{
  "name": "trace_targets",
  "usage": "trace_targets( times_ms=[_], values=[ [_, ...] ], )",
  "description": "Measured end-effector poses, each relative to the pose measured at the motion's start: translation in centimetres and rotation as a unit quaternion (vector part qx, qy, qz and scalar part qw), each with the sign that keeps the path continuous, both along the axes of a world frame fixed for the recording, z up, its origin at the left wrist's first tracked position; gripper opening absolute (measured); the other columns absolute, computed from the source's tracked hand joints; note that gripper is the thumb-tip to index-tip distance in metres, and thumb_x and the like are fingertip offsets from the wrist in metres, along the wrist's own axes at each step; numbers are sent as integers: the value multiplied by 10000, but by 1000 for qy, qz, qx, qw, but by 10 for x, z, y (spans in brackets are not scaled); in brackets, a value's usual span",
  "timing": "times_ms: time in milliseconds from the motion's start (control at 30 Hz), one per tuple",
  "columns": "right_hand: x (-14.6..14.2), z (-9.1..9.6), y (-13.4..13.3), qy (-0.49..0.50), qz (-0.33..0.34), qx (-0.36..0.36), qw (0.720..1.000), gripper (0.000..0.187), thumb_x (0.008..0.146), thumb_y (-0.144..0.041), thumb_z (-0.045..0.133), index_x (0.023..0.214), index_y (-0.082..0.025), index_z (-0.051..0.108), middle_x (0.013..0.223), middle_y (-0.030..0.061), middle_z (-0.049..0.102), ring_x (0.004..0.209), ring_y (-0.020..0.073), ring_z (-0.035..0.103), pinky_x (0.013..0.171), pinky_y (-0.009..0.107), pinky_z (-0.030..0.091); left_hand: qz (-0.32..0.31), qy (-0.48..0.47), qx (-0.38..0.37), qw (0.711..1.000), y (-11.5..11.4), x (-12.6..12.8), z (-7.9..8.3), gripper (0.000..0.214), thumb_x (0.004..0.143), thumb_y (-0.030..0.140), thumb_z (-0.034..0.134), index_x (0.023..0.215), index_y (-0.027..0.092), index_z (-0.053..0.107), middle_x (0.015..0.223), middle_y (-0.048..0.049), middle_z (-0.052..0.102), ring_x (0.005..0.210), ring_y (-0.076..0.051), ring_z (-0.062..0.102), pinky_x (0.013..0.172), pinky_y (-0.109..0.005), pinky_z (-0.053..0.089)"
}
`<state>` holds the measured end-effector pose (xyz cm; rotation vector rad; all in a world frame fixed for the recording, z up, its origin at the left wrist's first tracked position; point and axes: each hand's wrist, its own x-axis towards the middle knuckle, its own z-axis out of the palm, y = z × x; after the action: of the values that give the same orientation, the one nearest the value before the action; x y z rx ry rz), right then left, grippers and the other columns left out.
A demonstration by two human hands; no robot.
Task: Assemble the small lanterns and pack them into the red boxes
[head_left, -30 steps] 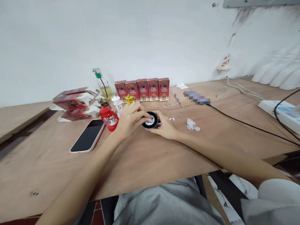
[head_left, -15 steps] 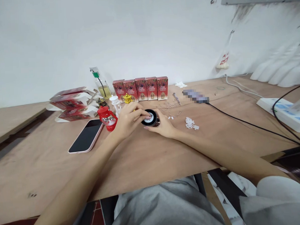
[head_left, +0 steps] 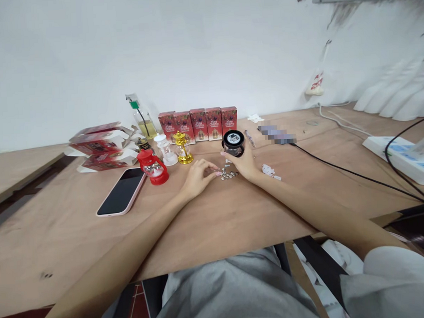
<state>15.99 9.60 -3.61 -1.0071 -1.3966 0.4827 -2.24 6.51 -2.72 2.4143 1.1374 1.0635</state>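
Note:
My right hand is closed around a round, black-topped object with a pale patch in the middle of its upper face; its sides look dark and glossy. Just below it on the table lie several small round silvery pieces. At their left edge is my left hand, thumb and forefinger slightly apart, the tips at the pieces. Left of that hand stand a gold lantern, a white lantern and a red lantern. A dark lantern is partly hidden behind the red one.
Several red printed boxes stand along the wall. Opened cartons, a pump bottle and a phone are at left. White tabs, a pen, a cable and a power strip lie at right.
The black-topped object has moved right and away from me in my right hand. My left hand has come off it and dropped to the table, where the silvery pieces now show.

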Motion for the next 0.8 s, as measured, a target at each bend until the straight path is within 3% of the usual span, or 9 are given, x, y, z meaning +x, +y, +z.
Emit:
trace_targets(
  times_ms=[200, 367, 633, 733, 800],
  values=[
    [-2, 0, -1, -1, 12, 0, 1000, 776, 643, -429, 766, 1294, -210, 404, 1230, 132, 572, 1109, 272, 574, 986, 482, 437, 53, 62, -63, 995, 12, 7, -4, 140, 758, 293, 697, 831, 174, 691, 800, -33, 617, 715, -158, 543, 690, -301, 440],
    [-4, -3, -1, -2, 29, -4, 1000, 740, 633, -427, 771, 1257, -204, 441, 1187, 124, 593, 1134, 274, 560, 979, 485, 440, 51, 74, -68, 994, 12, 6, -3, 101, 794, 263, 658, 822, 169, 685, 787, -32, 609, 713, -155, 544, 690, -294, 442],
    [-6, -4, -5, -22, 44, -13, 999, 667, 625, -453, 765, 1166, -194, 473, 1142, 117, 616, 1113, 279, 576, 965, 480, 455, 85, 164, 40, 982, 10, 11, -12, 132, 881, 239, 536, 838, 129, 595, 890, -89, 587, 873, -221, 546, 786, -364, 450],
    [-7, -2, -9, -39, 41, -9, 998, 677, 629, -469, 759, 1174, -194, 466, 1136, 117, 617, 1117, 282, 574, 965, 484, 454, 95, 106, 78, 987, 11, 6, -7, 117, 897, 194, 493, 819, 139, 561, 859, -69, 569, 808, -191, 545, 743, -329, 448],
    [-8, 1, -14, -53, 44, -5, 998, 661, 634, -464, 758, 1165, -191, 474, 1109, 112, 628, 1120, 283, 572, 968, 479, 451, 108, 20, 131, 985, 9, 0, 5, 122, 911, 192, 473, 825, 154, 550, 841, -47, 565, 790, -167, 539, 722, -299, 439]
  ],
)
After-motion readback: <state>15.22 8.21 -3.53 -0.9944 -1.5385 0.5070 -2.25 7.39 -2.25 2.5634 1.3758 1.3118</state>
